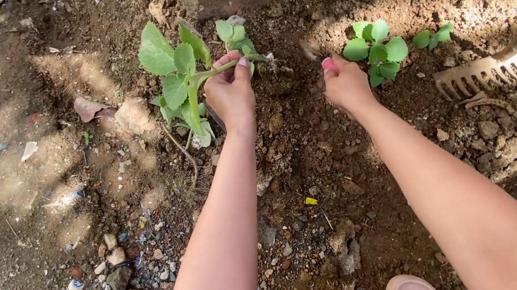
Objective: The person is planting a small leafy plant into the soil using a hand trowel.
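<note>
Fingers (237,64) of my left hand (230,93) clamp the pale stem of a leafy seedling (180,81) lying over soil at ten o'clock, while my right hand (345,83) is curled shut on a small tool (311,52), so I judge I'm mid-planting and next need a hole.
</note>
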